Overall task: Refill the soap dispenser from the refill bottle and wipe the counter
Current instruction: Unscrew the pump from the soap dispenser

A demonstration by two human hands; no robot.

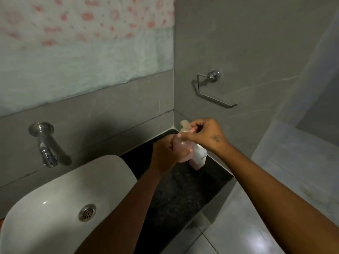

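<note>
A pink translucent soap bottle (181, 151) is held above the dark speckled counter (176, 195), near the wall corner. My left hand (166, 154) wraps around its body. Over its top, my right hand (203, 133) has its fingers pinched on the cap or pump; the top itself is mostly hidden. Right behind it stands a white bottle (199, 158) with a pale pump head (184, 124) showing above my fingers. Which bottle is the dispenser and which the refill I cannot tell.
A white basin (60, 198) with a metal drain (87, 212) fills the lower left. A chrome tap (45, 143) juts from the grey tiled wall. A metal holder (212, 92) hangs on the right wall. Cloth (82, 43) hangs above. Floor tiles (238, 226) lie right.
</note>
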